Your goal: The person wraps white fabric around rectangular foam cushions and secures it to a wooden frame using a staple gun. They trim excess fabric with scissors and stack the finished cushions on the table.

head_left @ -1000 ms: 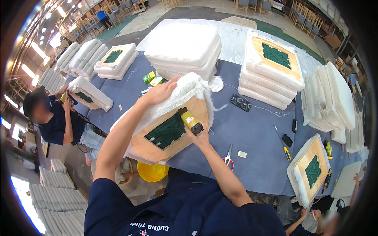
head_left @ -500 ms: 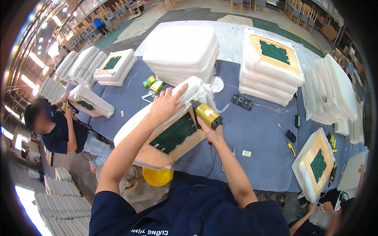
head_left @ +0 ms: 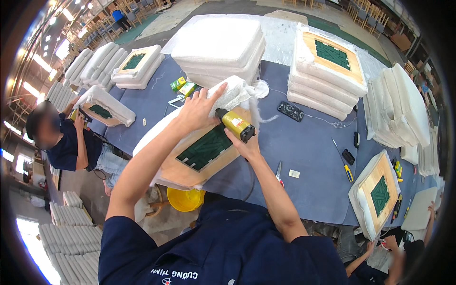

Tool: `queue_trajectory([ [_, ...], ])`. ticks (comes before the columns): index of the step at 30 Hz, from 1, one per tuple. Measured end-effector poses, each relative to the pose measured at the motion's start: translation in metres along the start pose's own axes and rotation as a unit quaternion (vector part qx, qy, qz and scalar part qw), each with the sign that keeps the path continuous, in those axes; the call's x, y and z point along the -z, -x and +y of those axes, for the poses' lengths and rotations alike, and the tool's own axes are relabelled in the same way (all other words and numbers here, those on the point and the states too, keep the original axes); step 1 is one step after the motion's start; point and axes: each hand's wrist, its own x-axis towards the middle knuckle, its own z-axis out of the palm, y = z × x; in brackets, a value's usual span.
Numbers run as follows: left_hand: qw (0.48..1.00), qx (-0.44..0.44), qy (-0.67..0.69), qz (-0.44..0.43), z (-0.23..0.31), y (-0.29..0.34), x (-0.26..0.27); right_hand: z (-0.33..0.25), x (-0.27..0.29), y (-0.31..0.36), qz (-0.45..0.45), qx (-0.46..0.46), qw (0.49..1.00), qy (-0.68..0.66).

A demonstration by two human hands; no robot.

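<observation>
A padded seat (head_left: 168, 168) with a wooden underside, dark green webbing in its opening and white fabric round its edges rests tilted on the blue table in front of me. My left hand (head_left: 195, 110) lies on the white fabric (head_left: 231, 95) at the far edge, fingers spread. In my right hand (head_left: 249, 146) is a yellow and black staple gun (head_left: 236, 125). The gun's black nose points at the fabric edge, close beside my left hand; whether it touches is unclear. A dark cord hangs below the right hand.
White padded seats (head_left: 218, 45) stand stacked behind, with another stack (head_left: 327, 85) to the right. Scissors (head_left: 279, 175), a phone (head_left: 290, 111), a screwdriver (head_left: 348, 172) and small green-yellow boxes (head_left: 183, 85) lie around. A yellow bucket (head_left: 185, 199) sits below the table. A person (head_left: 78, 147) works at left.
The staple gun in my right hand has shifted left along the fabric edge, nearer my left hand. My left hand stays on the fabric. The whole view has moved slightly.
</observation>
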Motion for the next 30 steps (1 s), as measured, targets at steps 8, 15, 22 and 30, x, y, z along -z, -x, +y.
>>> queue_trajectory([
  [8, 0.961, 0.020, 0.260, -0.088, -0.089, -0.002, -0.013, 0.007, -0.030, 0.036, -0.005, -0.007, 1.000, -0.023],
  [15, 0.997, 0.035, -0.024, 0.061, -0.038, 0.021, -0.014, 0.047, -0.035, 0.031, 0.022, -0.061, 0.997, 0.047],
  [22, 0.998, 0.017, -0.034, 0.050, -0.036, 0.029, -0.011, -0.028, -0.011, 0.027, 0.057, -0.043, 0.990, -0.122],
  [30, 0.998, 0.004, -0.043, 0.039, -0.028, 0.031, -0.007, -0.017, -0.029, 0.012, 0.030, 0.024, 0.998, -0.052],
])
